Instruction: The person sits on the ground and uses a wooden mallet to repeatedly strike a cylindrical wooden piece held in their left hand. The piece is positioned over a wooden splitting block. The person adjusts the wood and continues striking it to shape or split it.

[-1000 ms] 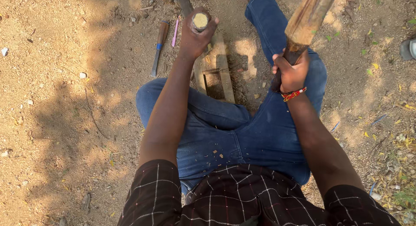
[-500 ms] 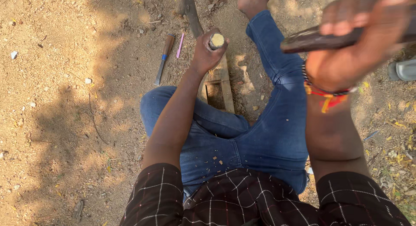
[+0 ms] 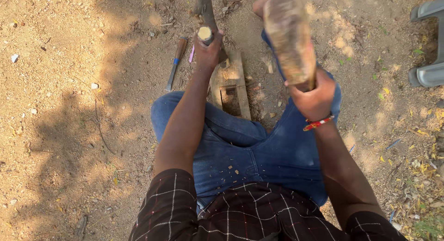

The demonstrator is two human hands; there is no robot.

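Gripping chisel (image 3: 205, 35) w/ left hand (image 3: 208, 51), right hand (image 3: 314, 98) raising mallet (image 3: 289, 40)

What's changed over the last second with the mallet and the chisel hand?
The right hand swung the wooden mallet up close to the camera, then back down towards the chisel. The left hand stayed gripping the chisel upright on the wood block. The spare chisel on the ground did not move.

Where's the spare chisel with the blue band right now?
In the head view, the spare chisel lies on the dirt ground, just left of the left hand and the wooden block.
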